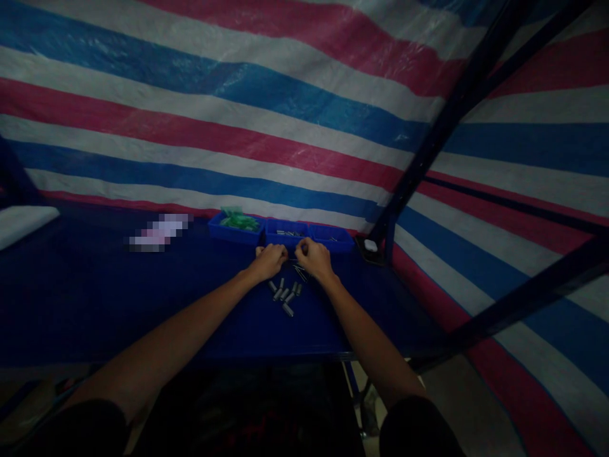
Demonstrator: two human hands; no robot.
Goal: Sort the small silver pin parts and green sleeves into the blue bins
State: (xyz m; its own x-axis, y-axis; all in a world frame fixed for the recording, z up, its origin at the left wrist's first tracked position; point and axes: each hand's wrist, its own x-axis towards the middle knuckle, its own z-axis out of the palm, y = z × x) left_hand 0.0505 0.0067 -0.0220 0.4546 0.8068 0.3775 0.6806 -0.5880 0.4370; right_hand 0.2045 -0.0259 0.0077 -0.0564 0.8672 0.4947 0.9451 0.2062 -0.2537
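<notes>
Left hand (270,260), right hand (313,257) curled, nearly touching; cannot tell what they pinch. Small grey metal cylinders (284,295) just beside: likely light, stiff, roll-prone; pinch mid-body.

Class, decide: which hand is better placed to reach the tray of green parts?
Probably the left hand: it lies nearer the tray, which stands behind it to the left. The right hand would have to cross over it.

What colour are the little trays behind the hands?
Blue. The little trays show best in the head view.
</notes>
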